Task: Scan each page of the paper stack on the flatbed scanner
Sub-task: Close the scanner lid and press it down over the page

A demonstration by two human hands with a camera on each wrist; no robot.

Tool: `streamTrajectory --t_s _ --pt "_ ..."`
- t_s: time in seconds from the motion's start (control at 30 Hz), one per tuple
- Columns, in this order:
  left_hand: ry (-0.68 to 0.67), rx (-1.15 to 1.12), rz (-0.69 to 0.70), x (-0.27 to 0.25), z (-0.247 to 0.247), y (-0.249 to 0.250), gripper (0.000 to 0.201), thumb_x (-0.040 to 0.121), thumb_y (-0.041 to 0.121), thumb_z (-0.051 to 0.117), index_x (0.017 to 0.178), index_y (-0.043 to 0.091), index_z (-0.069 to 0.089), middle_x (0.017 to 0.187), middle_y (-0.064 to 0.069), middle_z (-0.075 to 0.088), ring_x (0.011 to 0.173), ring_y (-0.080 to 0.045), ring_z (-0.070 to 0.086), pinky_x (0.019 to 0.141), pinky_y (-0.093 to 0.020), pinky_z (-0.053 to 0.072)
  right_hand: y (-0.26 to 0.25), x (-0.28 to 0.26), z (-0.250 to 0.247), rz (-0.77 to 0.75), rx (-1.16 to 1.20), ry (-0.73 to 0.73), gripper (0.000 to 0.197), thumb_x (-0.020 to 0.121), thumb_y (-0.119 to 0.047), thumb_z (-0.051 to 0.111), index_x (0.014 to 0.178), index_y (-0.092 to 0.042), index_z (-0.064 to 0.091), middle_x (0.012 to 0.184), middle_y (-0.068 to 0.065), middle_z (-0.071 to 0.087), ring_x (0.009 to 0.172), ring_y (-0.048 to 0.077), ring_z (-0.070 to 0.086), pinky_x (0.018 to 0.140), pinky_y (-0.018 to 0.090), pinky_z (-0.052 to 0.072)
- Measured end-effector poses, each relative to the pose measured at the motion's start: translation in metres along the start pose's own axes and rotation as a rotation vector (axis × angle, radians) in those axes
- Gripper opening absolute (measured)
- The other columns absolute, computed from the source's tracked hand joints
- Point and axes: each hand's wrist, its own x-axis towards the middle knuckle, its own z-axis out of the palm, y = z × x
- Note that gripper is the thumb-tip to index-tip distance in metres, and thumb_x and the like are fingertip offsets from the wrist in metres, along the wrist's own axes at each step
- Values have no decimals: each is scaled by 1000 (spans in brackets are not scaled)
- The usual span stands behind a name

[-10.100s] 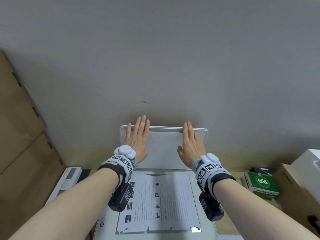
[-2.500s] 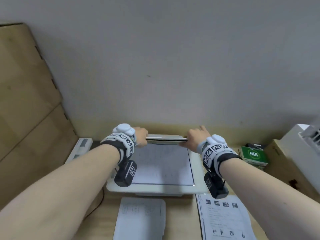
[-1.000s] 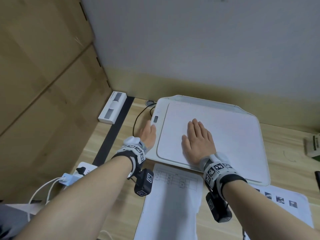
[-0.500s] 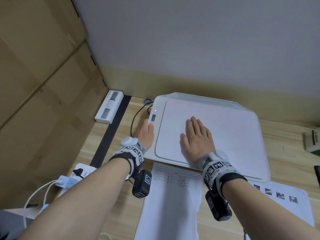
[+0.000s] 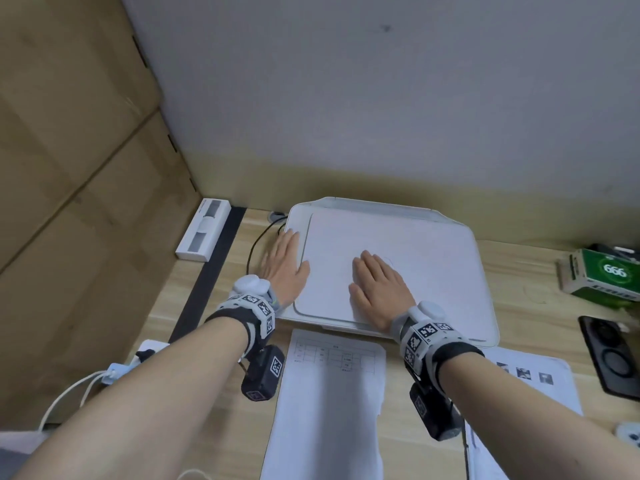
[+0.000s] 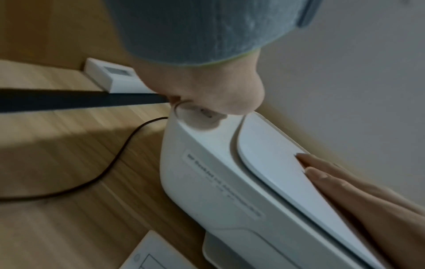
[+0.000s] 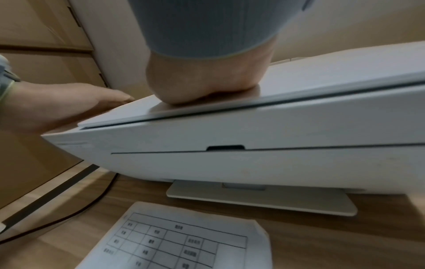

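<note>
The white flatbed scanner sits on the wooden desk with its lid closed. My right hand lies flat on the lid, fingers straight, and my left hand rests flat on the scanner's left panel strip, fingertips near its far end. A page with a printed table lies in front of the scanner, and a page with small pictures lies to its right. In the right wrist view the palm heel presses the lid above the scanner's front. The page under the lid is hidden.
A black cable runs off the scanner's left side. A white box and a black strip lie at far left, a power strip nearer. A green box and a black phone sit on the right. Cardboard panels stand to the left.
The scanner lid has been lowered from upright to closed. My left hand has slid further along the left panel strip; my right hand stays flat on the lid.
</note>
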Motion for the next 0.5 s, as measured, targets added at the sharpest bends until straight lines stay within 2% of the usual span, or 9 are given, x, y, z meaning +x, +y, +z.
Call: streamTrajectory --t_s 0.03,0.1,0.17,0.23,0.33,0.4,0.5 --pt "-78 83 113 -1 -5 8 64 97 37 38 155 17 19 163 1 11 151 -15 5 120 -43 15 4 -4 -3 -13 -15 -19 61 103 -46 26 157 -18 17 166 2 10 152 23 9 121 38 15" --pt "-302 276 384 -6 -18 30 64 98 46 31 156 22 15 164 5 5 151 -12 -1 121 -44 11 12 -19 -15 -23 -40 -16 57 102 -44 33 152 -17 27 163 1 19 149 26 19 117 41 26" --pt "-511 442 555 -8 -25 48 62 99 47 32 154 23 18 164 -1 6 151 -18 5 121 -43 15 20 -31 -26 -25 -69 -3 48 100 -43 40 141 -17 39 155 0 31 139 29 32 106 42 38" --pt "-548 555 609 -12 -26 63 58 96 41 41 148 20 28 161 -11 14 147 -26 19 114 -45 31 29 -48 -33 6 -106 -1 43 99 -42 44 134 -18 43 148 -2 37 130 28 38 96 42 43" --pt "-515 601 619 -17 -23 78 48 88 35 51 131 17 40 146 -17 35 126 -31 40 90 -47 50 41 -67 -37 89 -139 -11 43 97 -41 47 135 -20 44 146 -2 39 125 27 37 92 40 43" --pt "-536 618 629 -21 -23 86 52 82 36 58 127 17 42 133 -14 40 114 -29 44 80 -46 53 47 -79 -38 122 -146 4 41 97 -41 47 133 -20 45 144 -2 41 124 27 37 91 39 43" --pt "-520 666 596 -30 -19 96 54 79 30 62 126 16 40 126 -12 39 109 -28 45 69 -40 51 53 -97 -34 149 -135 7 40 97 -41 48 131 -20 47 142 -1 42 123 28 38 89 39 44"
